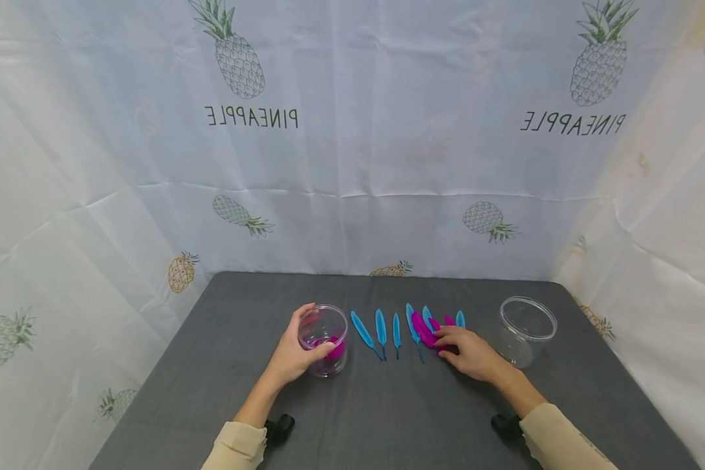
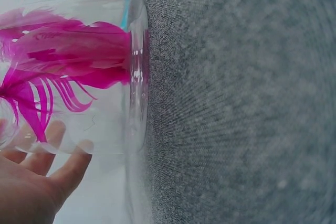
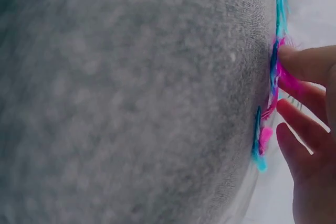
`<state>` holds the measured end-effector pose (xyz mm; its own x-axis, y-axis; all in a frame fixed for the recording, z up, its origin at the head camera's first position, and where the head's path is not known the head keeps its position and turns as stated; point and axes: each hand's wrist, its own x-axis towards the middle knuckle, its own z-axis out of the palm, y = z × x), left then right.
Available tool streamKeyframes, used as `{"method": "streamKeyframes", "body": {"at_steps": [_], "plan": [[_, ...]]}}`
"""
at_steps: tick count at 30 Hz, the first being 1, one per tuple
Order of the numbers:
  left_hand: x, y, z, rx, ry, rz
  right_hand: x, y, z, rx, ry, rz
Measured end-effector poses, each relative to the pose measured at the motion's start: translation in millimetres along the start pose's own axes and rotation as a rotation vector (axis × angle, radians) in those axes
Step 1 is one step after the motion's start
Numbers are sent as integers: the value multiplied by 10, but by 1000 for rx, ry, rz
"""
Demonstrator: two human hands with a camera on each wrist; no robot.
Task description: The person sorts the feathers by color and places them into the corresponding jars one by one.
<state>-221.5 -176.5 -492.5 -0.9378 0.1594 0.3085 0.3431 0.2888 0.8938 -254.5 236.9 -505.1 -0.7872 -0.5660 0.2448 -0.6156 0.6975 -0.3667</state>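
gripping clear cup (image 1: 324, 326) with left hand (image 1: 294, 352), with fingers curved partway closed round the wall, with thumb along the near side. standing upright on grey bench (image 1: 170, 391), just left of the blue feathers (image 1: 363, 329). inside the cup: bunch of magenta feathers (image 1: 333, 349), visible through the wall, with frayed strands in left wrist view.

at right end of the row with right hand (image 1: 470, 354), with fingers part-bent and somewhat spread, with thumb and fingertips at loose magenta feathers (image 1: 423, 329). in right wrist view, magenta fluff right by thumb and a finger; cannot tell whether pinched or only touched.

six blue in sight, laid side by side, mostly lengthwise away from the person, some partly covered by magenta. just right of right hand: second clear cup (image 1: 527, 323), upright on bench. at both forearms: light sleeves (image 1: 237, 444) and black wrist mounts (image 1: 280, 429). behind and at sides: white cloth (image 1: 388, 163) with pineapple print, mirrored lettering.
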Motion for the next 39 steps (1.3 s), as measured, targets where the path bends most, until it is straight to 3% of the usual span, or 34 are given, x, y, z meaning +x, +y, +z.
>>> {"method": "streamKeyframes", "body": {"at_steps": [9, 27, 39], "plan": [[-7, -10, 0, -4, 2, -10, 40, 8, 19, 20, 35, -12], [-4, -10, -5, 4, -7, 17, 136, -176, -90, 280, 233, 56], [3, -15, -3, -5, -5, 19, 214, -288, -170, 250, 313, 74]]}}
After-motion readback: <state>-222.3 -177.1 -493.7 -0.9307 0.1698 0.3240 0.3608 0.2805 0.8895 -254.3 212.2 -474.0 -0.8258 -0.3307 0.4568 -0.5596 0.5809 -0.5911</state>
